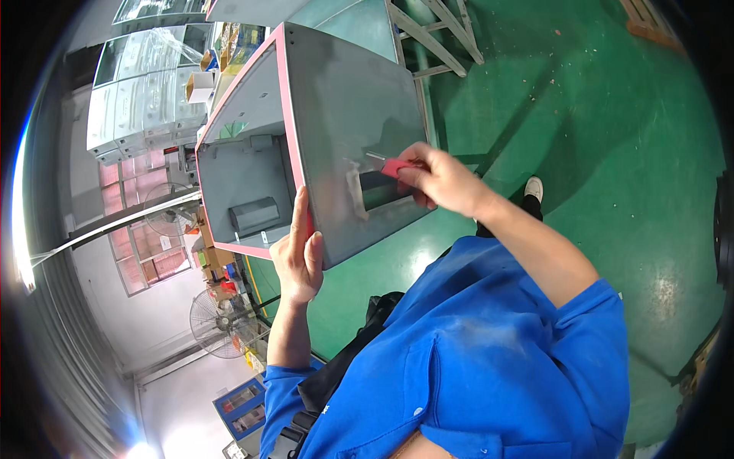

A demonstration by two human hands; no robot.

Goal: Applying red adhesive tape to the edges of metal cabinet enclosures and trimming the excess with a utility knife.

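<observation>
A large grey metal cabinet (352, 99), tilted in the view, has pink strips (286, 115) along its open front edges. My left hand (297, 260) touches the near front edge, index finger stretched along the pink strip and thumb apart; its other fingers are partly hidden. My right hand (440, 180) is closed round a red-handled utility knife (393, 167), its thin metal tip pointing left over the cabinet's side panel. Below the tip is a rectangular cutout (378, 193) with a pale strip (355, 191) along its left edge. My right hand hides part of the cutout.
A metal stand (432, 38) is behind the cabinet. Wrapped metal housings (141, 92) are stacked at the far left. Two standing fans (222, 323) and cardboard boxes (218, 256) stand by the left wall. The green floor (612, 191) extends to the right; a wooden pallet (654, 23) lies far right.
</observation>
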